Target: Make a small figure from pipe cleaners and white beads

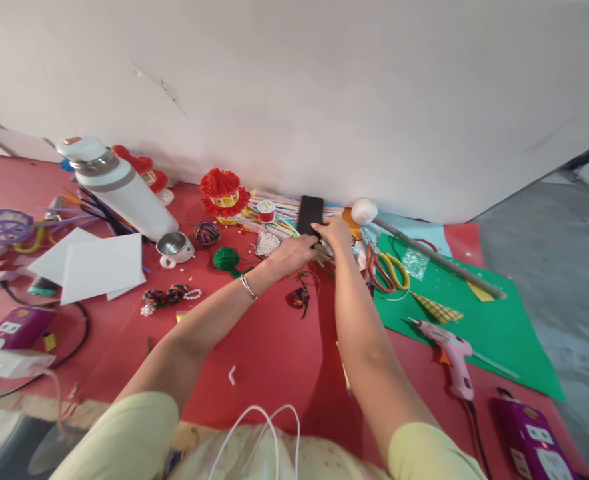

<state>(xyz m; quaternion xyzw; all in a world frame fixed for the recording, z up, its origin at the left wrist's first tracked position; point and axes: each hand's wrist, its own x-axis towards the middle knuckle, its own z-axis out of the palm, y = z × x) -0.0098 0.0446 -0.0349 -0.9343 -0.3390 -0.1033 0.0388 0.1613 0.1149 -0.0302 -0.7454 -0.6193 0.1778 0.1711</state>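
My left hand [294, 257] reaches to the back middle of the red table, with its fingers pressed together. My right hand [335, 233] meets it there, thumb pointing left and the other fingers curled down. What lies between the fingers is too hidden to make out. Just behind both hands lies a black phone [310, 212], near the right thumb. Thin green strips [323, 255] poke out below the hands. A bundle of pale pipe cleaners [287, 207] is behind them. White pearl beads [267, 244] sit left of my left hand.
On the left stand a white bottle [124, 193] and a metal cup [174, 248], near green yarn [225, 258] and white cards [102, 267]. To the right are scissors [384, 272], a stick [439, 260] and a pink glue gun [449, 357] partly on green sheet [514, 333].
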